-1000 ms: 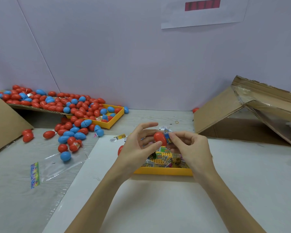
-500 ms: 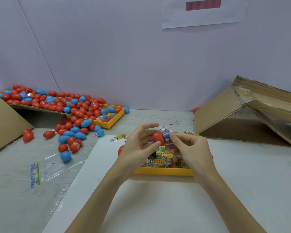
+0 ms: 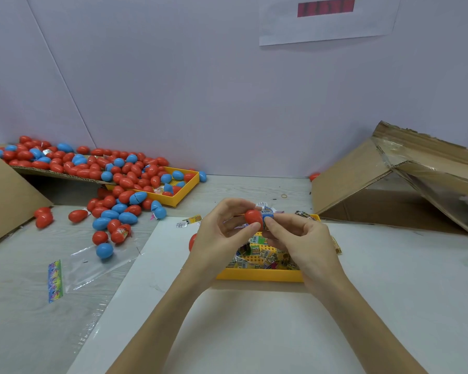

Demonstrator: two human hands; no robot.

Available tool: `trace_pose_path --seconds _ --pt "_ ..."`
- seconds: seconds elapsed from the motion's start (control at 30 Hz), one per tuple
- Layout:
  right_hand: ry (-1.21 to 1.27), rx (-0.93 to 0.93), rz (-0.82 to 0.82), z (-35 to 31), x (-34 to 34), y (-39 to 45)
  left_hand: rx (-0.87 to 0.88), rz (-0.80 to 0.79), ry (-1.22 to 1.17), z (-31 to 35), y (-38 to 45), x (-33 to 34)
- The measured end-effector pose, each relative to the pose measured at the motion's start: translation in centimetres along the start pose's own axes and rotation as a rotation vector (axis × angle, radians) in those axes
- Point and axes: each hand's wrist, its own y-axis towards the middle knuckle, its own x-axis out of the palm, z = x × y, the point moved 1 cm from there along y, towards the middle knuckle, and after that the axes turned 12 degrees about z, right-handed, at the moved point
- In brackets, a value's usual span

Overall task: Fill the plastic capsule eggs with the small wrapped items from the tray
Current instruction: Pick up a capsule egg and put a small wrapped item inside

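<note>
The left hand (image 3: 222, 236) pinches a red egg half (image 3: 253, 217) between thumb and curled fingers, held up above the yellow tray (image 3: 257, 275). Directly to its right, touching it, the right hand (image 3: 300, 238) pinches a small blue wrapped item (image 3: 267, 217) between thumb and forefinger and holds it against the open side of the red half; how far the item sits inside cannot be told. Both hands meet at the fingertips over the far part of the tray.

Below and just behind the hands, the tray holds a loose heap of small wrapped items (image 3: 257, 255) in green, yellow and white wrappers. The tray rests on a white sheet (image 3: 254, 333) that runs under both forearms. A red egg (image 3: 191, 241) peeks out just left of the left wrist.

Well to the left of the left hand lies a spread of red and blue capsule eggs (image 3: 114, 211), some in a second yellow tray (image 3: 185, 191) and on a cardboard flap (image 3: 52, 172). A clear plastic bag (image 3: 92, 265) lies nearer, left of the left forearm. Far to the right of the right hand stands an opened cardboard box (image 3: 389, 184).
</note>
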Motion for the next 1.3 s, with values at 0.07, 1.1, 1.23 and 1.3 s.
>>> trace_pose_path --seconds 0.07,1.1,1.23,1.3 --pt "0.062 0.048 -0.006 0.1 0.0 0.0 0.04 -0.01 -0.019 0.1 -0.1 0.2" --pt "0.423 0.682 -0.277 -1.2 0.1 -0.2 0.507 0.042 0.171 -0.3 -0.1 -0.5" --pt "0.392 0.647 -0.281 -1.2 0.0 -0.2 0.555 0.035 0.199 -0.3 0.0 -0.6" --pt "0.367 0.618 -0.263 -1.1 0.0 -0.1 0.562 0.043 0.205 -0.3 0.0 -0.5"
